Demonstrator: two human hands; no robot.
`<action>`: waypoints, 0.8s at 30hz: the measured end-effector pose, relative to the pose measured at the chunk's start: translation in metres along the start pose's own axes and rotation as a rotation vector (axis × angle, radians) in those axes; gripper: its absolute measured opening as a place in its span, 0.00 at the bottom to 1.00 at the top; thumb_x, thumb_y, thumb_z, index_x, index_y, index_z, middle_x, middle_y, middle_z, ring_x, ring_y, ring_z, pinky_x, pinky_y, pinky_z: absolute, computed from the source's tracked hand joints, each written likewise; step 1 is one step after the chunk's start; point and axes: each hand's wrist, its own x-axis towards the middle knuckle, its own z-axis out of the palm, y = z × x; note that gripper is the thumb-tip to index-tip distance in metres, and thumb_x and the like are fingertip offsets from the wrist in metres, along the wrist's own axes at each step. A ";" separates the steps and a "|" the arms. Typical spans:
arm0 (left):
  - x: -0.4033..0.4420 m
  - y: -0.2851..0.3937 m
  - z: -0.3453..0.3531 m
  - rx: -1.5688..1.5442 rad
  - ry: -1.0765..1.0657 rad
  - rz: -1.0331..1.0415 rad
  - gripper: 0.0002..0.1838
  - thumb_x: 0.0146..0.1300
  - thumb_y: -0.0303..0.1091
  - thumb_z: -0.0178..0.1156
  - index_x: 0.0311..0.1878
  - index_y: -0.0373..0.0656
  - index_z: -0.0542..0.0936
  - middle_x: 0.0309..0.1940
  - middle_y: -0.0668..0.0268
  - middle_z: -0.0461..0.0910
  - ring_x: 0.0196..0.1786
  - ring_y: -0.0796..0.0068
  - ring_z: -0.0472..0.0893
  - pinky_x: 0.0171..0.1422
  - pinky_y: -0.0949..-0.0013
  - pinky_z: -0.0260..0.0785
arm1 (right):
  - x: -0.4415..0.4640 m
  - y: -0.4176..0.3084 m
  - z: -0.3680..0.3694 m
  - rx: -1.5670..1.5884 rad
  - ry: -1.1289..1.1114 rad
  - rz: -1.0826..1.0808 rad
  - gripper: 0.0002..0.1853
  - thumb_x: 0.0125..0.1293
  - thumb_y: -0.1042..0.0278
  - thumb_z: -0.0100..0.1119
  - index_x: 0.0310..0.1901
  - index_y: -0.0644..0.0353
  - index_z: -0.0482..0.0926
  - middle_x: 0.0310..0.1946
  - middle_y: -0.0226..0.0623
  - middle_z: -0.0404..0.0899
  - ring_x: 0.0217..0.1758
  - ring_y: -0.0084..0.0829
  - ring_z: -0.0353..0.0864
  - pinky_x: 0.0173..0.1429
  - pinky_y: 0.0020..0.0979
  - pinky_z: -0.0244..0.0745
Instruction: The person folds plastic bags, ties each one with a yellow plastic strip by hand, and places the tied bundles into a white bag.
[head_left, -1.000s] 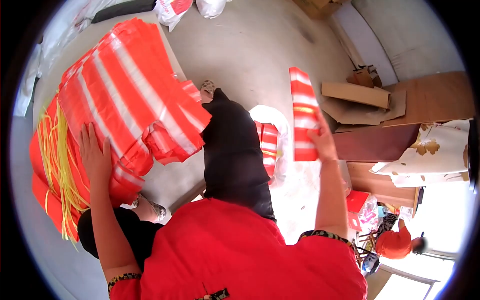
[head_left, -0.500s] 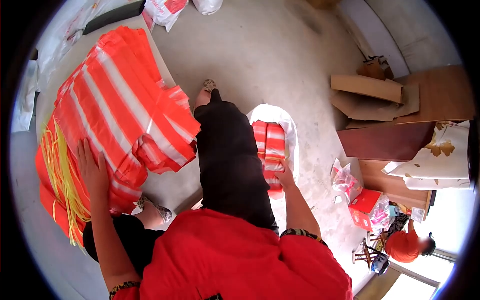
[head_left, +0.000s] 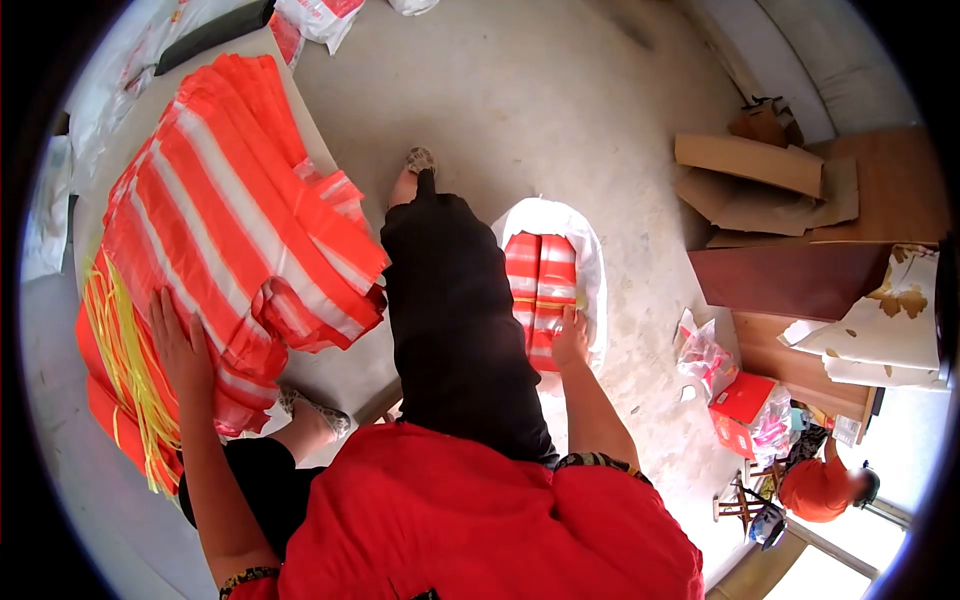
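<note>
My left hand point(head_left: 182, 352) lies flat, fingers stretched out, on a loose stack of red-and-white striped plastic bags point(head_left: 225, 205) spread over a pale table. Beside that hand hangs a bunch of yellow plastic strips point(head_left: 125, 375). To the right of my legs, a white sack point(head_left: 590, 250) stands with its mouth open. Inside it sit folded red-and-white striped bundles point(head_left: 540, 270), side by side, with a thin yellowish band across them. My right hand point(head_left: 570, 342) rests on the right side of the bundles, fingers extended; its fingertips are partly hard to make out.
Flattened cardboard point(head_left: 760, 185) lies on a brown wooden cabinet point(head_left: 790, 272) at the right. Below are a red box point(head_left: 742, 398) and plastic bags. Another person point(head_left: 815, 490) sits at the lower right near a stool point(head_left: 738, 505). A dark roll point(head_left: 215, 35) lies at the table's far end.
My right hand has shifted slightly up along the bundles, which now look straighter and more side by side in the sack. My left hand stays on the striped stack. The view has shifted slightly.
</note>
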 end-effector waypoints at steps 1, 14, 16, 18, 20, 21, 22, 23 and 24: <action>0.000 0.000 0.000 0.001 0.002 -0.001 0.32 0.82 0.43 0.48 0.84 0.41 0.60 0.85 0.50 0.56 0.86 0.48 0.56 0.88 0.51 0.49 | -0.002 0.003 0.008 -0.055 0.046 -0.035 0.44 0.66 0.77 0.63 0.83 0.41 0.60 0.85 0.46 0.48 0.86 0.55 0.54 0.82 0.49 0.65; 0.002 0.001 -0.001 0.005 -0.017 -0.026 0.33 0.82 0.44 0.49 0.83 0.41 0.60 0.85 0.50 0.56 0.86 0.48 0.56 0.88 0.51 0.50 | -0.008 0.003 0.029 -0.287 0.028 -0.446 0.43 0.64 0.69 0.67 0.81 0.41 0.64 0.87 0.52 0.35 0.87 0.74 0.38 0.75 0.66 0.72; 0.002 -0.001 0.001 0.002 -0.003 -0.011 0.32 0.82 0.43 0.49 0.83 0.40 0.61 0.85 0.51 0.57 0.86 0.48 0.56 0.88 0.52 0.50 | -0.006 -0.001 0.019 -0.252 -0.030 -0.432 0.43 0.62 0.70 0.68 0.80 0.41 0.65 0.87 0.52 0.36 0.87 0.74 0.38 0.75 0.67 0.71; 0.002 -0.002 0.001 0.001 0.002 -0.003 0.32 0.82 0.43 0.48 0.83 0.41 0.61 0.85 0.52 0.57 0.86 0.49 0.56 0.88 0.52 0.50 | -0.004 -0.004 0.011 -0.208 -0.094 -0.409 0.43 0.61 0.71 0.69 0.80 0.43 0.66 0.88 0.51 0.36 0.87 0.74 0.38 0.76 0.68 0.69; 0.001 -0.002 0.001 0.001 0.000 -0.003 0.32 0.82 0.43 0.48 0.83 0.41 0.61 0.85 0.52 0.57 0.86 0.49 0.56 0.88 0.52 0.49 | -0.004 -0.011 0.005 -0.184 -0.030 -0.384 0.40 0.61 0.73 0.67 0.77 0.47 0.69 0.85 0.52 0.44 0.85 0.71 0.45 0.77 0.67 0.68; 0.001 -0.002 0.002 0.003 0.000 -0.007 0.32 0.82 0.43 0.48 0.84 0.41 0.60 0.85 0.52 0.57 0.86 0.49 0.55 0.88 0.52 0.49 | -0.004 -0.017 0.001 -0.172 0.002 -0.371 0.39 0.60 0.74 0.66 0.76 0.49 0.71 0.84 0.53 0.48 0.85 0.69 0.49 0.77 0.67 0.68; 0.001 -0.003 0.002 0.005 0.001 -0.011 0.32 0.82 0.43 0.49 0.84 0.41 0.60 0.85 0.52 0.57 0.87 0.49 0.55 0.88 0.52 0.49 | -0.006 -0.028 -0.012 -0.141 0.038 -0.392 0.37 0.60 0.75 0.66 0.74 0.51 0.72 0.81 0.53 0.53 0.83 0.67 0.52 0.77 0.66 0.68; 0.001 -0.003 0.003 0.008 0.001 -0.013 0.32 0.82 0.43 0.49 0.84 0.41 0.60 0.85 0.52 0.57 0.87 0.49 0.55 0.88 0.52 0.48 | -0.005 -0.039 -0.026 -0.109 0.073 -0.412 0.36 0.59 0.76 0.65 0.72 0.53 0.73 0.79 0.53 0.57 0.81 0.64 0.56 0.77 0.64 0.68; 0.001 -0.001 0.002 0.004 -0.004 -0.019 0.32 0.82 0.44 0.49 0.84 0.41 0.60 0.85 0.51 0.56 0.86 0.48 0.55 0.88 0.52 0.49 | -0.001 -0.050 -0.034 -0.075 0.109 -0.430 0.34 0.59 0.77 0.64 0.71 0.55 0.74 0.76 0.53 0.61 0.80 0.62 0.59 0.76 0.63 0.69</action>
